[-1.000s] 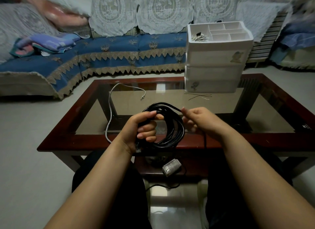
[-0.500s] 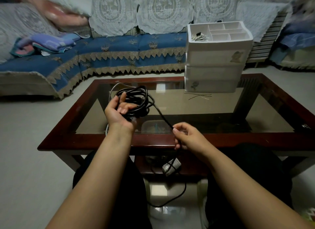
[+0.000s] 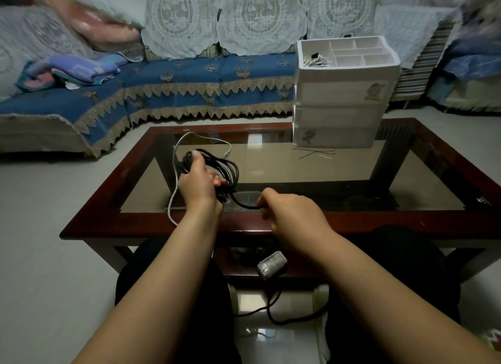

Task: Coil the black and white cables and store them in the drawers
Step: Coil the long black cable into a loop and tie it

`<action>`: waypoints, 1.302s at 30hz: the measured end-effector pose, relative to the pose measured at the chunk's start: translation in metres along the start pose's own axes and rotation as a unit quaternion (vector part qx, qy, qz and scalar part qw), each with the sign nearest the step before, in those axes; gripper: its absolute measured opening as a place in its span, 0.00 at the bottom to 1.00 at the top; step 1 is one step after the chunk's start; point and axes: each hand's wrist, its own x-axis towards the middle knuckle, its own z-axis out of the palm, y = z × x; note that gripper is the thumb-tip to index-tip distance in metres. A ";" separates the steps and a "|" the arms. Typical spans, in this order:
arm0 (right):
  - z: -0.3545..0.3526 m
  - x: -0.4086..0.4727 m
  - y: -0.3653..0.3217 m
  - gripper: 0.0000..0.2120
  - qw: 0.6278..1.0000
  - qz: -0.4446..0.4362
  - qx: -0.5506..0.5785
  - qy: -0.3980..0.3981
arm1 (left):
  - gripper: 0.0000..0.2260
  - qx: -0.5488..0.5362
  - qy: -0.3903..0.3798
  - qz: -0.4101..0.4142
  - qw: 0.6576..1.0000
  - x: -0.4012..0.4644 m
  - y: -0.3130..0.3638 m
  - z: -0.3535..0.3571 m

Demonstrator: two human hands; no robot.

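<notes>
My left hand grips a bundle of black cable loops over the left part of the glass table. A strand runs from the bundle to my right hand, which pinches it near the table's front edge. The cable's loose tail hangs down to the floor between my knees. A white cable lies in a long loop on the glass, left of the bundle. The white drawer unit stands at the table's back right with its drawers closed.
The glass table has a dark red wooden frame. Thin wire ties lie in front of the drawers. The unit's top tray holds a small cable bundle. A clear plastic box sits on the lower shelf. A blue sofa stands behind.
My left hand carried the coil from centre to the left and turned over it. My right hand dropped to the table's front edge, then pulled the strand taut toward the right.
</notes>
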 end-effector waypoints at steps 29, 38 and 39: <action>-0.082 0.062 0.039 0.15 0.935 0.006 0.284 -0.212 | 0.11 0.053 -0.498 -0.338 0.797 -0.031 -0.002 -0.008; -0.023 0.029 0.062 0.18 0.654 0.090 0.691 -0.295 | 0.13 0.013 -0.525 -0.347 0.777 -0.016 -0.004 -0.011; -0.019 0.028 0.061 0.14 0.654 0.095 0.696 -0.282 | 0.14 0.010 -0.524 -0.355 0.774 -0.015 -0.005 -0.012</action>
